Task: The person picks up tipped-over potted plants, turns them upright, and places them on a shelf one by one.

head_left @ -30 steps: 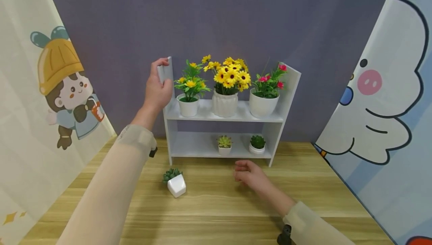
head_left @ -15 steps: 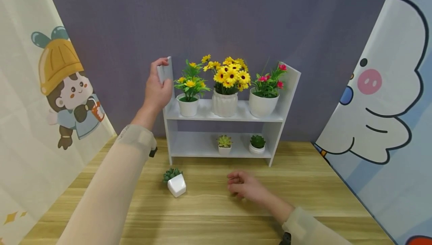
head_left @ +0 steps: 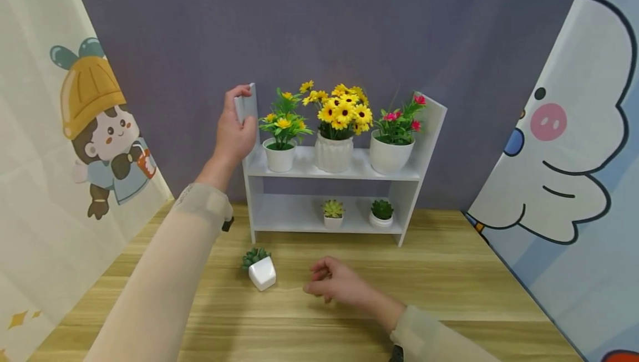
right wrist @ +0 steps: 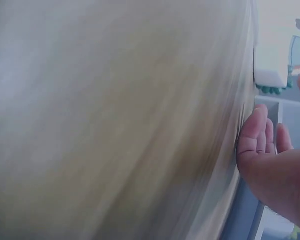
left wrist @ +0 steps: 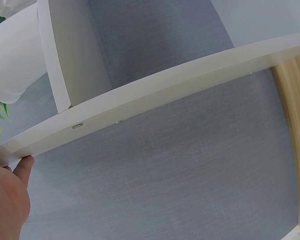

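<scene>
My left hand (head_left: 233,129) grips the top of the left side panel of a small white two-tier shelf (head_left: 304,215); in the left wrist view the panel's edge (left wrist: 155,97) runs past my hand (left wrist: 7,197). My right hand (head_left: 333,286) hovers low over the wooden table (head_left: 449,273), fingers loosely curled, holding nothing, a short way right of a small succulent in a white pot (head_left: 260,269). In the right wrist view that pot (right wrist: 271,65) lies beyond my fingers (right wrist: 257,132).
The top shelf carries three flower pots: yellow (head_left: 279,154), sunflowers (head_left: 333,151), pink (head_left: 389,154). Two tiny succulents (head_left: 332,213) (head_left: 381,213) stand on the lower shelf. A grey backdrop (head_left: 324,29) is behind, with cartoon curtains at left (head_left: 60,129) and right (head_left: 564,157).
My right hand has slid left and nearer along the table, toward the small white pot. The left hand stays on the shelf's side panel.
</scene>
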The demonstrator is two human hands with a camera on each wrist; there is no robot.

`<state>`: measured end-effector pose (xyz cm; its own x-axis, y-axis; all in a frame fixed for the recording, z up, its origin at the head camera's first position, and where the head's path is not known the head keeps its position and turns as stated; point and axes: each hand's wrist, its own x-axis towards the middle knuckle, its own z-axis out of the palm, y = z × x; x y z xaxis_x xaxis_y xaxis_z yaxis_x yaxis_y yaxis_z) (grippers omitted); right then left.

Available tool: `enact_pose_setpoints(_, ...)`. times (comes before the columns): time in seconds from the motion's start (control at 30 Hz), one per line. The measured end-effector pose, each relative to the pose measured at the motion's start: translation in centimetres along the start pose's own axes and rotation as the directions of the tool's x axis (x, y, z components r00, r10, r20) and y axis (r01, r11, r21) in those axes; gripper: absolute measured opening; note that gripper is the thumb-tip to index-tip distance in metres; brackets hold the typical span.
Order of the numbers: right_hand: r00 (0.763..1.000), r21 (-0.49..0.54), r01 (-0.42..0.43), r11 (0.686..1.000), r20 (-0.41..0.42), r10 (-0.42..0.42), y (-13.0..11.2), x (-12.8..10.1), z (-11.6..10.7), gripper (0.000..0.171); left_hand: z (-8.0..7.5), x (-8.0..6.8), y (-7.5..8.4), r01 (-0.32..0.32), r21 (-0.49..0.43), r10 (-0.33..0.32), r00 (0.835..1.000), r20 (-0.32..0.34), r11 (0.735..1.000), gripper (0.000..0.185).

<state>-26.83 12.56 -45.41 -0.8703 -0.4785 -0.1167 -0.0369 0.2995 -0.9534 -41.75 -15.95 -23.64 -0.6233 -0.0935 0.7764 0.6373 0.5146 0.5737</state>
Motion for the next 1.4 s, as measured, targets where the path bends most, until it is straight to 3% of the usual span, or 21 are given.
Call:
enact_pose_setpoints(0.2, 1.000, -0.011, -0.030, 0.999, 0.002, 0.030, -1.1, 1.5, 2.2, 0.061, 0.2, -0.1, 0.2, 0.002, -0.012, -0.002, 1.000, 0.017, 1.000, 0.051)
enact_pose_setpoints(0.5, 0.997, -0.049, -0.030, 0.998, -0.073, 0.026, -1.9, 3.5, 4.8, 0.070, 0.4, 0.1, 0.1, -0.001, 0.002, 0.001, 1.000, 0.022, 1.000, 0.051)
enact_pose_setpoints(0.8, 0.998, -0.115, -0.033, 0.993, -0.065, 0.026, -2.5, 4.9, 6.2, 0.073, 0.2, 0.1, 0.1, 0.013, 0.006, -0.014, 1.000, 0.024, 1.000, 0.051)
enact_pose_setpoints(1.4, 0.994, -0.124, -0.044, 0.991, -0.101, 0.032, -2.9, 6.9, 8.0, 0.070, 0.1, 0.0, -0.1, 0.035, 0.000, -0.035, 0.999, 0.022, 0.999, 0.052)
